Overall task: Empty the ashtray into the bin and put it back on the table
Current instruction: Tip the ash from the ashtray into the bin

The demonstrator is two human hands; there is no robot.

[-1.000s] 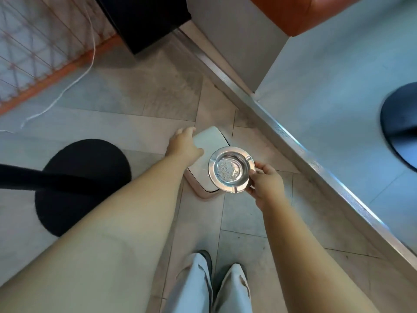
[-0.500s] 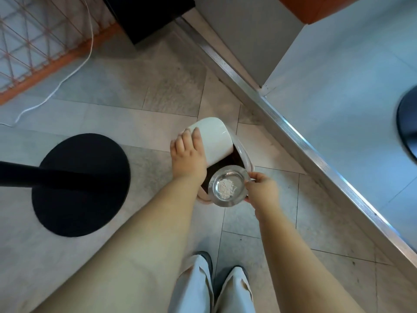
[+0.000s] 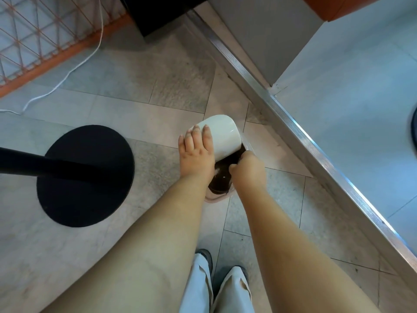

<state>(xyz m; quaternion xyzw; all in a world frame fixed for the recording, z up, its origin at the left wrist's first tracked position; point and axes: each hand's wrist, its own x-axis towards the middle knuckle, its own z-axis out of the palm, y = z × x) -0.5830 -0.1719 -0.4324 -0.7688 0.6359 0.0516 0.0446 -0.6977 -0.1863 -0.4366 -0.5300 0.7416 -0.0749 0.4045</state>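
Two hands, bin [image 3: 217,195] open, ashtray hidden

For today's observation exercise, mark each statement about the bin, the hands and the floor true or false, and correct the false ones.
1. The left hand holds the bin lid up. True.
2. The bin stands on a table. False: it stands on the tiled floor.
3. The right hand is over the bin's dark opening. True.
4. The lid is black. False: it is white.
5. A white cable lies on the floor. True.
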